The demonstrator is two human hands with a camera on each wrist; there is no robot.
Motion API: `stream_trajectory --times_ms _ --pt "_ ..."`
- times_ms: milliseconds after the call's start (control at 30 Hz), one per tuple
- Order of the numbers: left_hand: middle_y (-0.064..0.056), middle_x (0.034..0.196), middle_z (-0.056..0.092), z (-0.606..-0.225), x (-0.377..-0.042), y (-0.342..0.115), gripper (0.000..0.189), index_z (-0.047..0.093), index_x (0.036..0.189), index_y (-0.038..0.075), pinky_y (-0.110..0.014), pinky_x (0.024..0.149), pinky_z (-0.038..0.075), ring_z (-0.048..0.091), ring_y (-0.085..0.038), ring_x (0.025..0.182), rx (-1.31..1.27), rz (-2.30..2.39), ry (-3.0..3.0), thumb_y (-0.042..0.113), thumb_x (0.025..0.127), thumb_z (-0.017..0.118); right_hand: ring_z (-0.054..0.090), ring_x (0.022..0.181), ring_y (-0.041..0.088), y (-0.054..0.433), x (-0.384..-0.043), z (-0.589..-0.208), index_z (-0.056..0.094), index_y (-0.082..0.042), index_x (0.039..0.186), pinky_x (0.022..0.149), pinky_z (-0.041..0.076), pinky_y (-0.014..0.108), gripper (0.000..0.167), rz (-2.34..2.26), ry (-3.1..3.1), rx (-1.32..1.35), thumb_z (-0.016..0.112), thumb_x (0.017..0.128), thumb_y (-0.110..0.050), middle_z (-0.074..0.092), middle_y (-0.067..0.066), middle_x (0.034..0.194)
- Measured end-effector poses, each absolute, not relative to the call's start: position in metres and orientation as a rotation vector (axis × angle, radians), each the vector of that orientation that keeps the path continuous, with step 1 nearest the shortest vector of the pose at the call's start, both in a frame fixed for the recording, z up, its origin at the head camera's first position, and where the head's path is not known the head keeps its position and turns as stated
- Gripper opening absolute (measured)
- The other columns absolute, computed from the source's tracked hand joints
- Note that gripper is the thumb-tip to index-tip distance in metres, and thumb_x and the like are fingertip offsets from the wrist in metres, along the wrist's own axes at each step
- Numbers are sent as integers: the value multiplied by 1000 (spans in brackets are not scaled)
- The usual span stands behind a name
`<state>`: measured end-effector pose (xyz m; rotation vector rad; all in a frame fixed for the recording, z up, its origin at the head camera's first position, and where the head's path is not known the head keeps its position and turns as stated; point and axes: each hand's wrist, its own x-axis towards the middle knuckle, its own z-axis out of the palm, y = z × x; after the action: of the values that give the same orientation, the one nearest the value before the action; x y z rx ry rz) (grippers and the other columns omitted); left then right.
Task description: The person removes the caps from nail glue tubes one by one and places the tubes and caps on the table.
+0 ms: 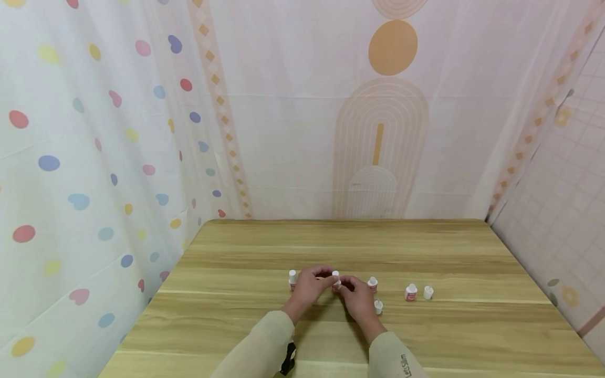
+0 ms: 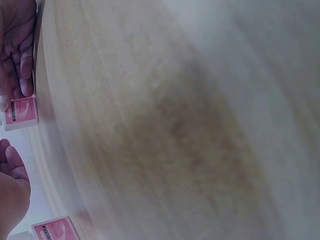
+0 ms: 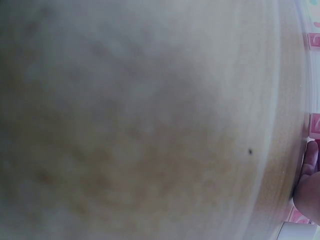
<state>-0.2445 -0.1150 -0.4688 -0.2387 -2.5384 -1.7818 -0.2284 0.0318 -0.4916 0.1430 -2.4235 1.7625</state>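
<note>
A small bottle (image 1: 336, 286) with a pink label and a white cap (image 1: 335, 274) stands on the wooden table between the two hands. My right hand (image 1: 357, 298) holds its body from the right; in the left wrist view, the thumb and fingertips meet at the pink label (image 2: 21, 110). From the left, my left hand (image 1: 308, 286) has thumb and index finger at the cap, pinching it. That pinch lies outside the left wrist view, where only the lower fingers (image 2: 17, 162) show. In the right wrist view, my right hand (image 3: 309, 192) is partly cut off beside the bottle (image 3: 315, 126).
Another capped bottle (image 1: 292, 281) stands left of my left hand. Right of my right hand are a bottle without its cap (image 1: 373, 285) and a loose white cap (image 1: 378, 307). Farther right stand another uncapped bottle (image 1: 410, 292) and a second white cap (image 1: 428, 292).
</note>
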Motion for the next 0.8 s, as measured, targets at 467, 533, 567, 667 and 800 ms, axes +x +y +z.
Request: stream_trajectory --times_ms 467,533,567,667,800 --pt "0 97 68 -468 -244 -115 18 73 104 9 -31 77 53 61 -16 94 -241 -1777 -2531 21 91 75 66 94 23 31 -231 -494 72 -1 101 85 51 40 10 1733 -2428 118 68 92 -5 72 6 94" --pt "-1 99 68 -468 -243 -115 21 73 108 8 -32 78 53 61 -17 96 -246 -1784 -2529 20 91 75 65 95 23 31 -232 -494 73 -2 101 86 51 40 10 1729 -2430 111 69 92 -6 72 6 94" --pt "-1 101 69 -468 -243 -116 22 73 109 8 -32 78 54 61 -18 97 -246 -1789 -2528 21 91 74 65 95 23 32 -232 -494 73 -1 101 86 51 41 11 1719 -2429 118 69 92 -6 72 7 95" --pt "-2 103 70 -468 -243 -116 22 74 110 9 -32 78 54 62 -18 97 -245 -1793 -2526 21 91 74 65 96 23 32 -232 -494 73 -2 102 87 50 41 11 1723 -2426 112 70 92 -7 72 7 96" --pt "0 102 70 -468 -243 -116 19 75 105 11 -32 77 52 62 -16 95 -233 -1777 -2536 23 91 74 65 96 24 32 -231 -494 73 -1 102 86 51 41 11 1731 -2425 122 69 92 -5 72 7 95"
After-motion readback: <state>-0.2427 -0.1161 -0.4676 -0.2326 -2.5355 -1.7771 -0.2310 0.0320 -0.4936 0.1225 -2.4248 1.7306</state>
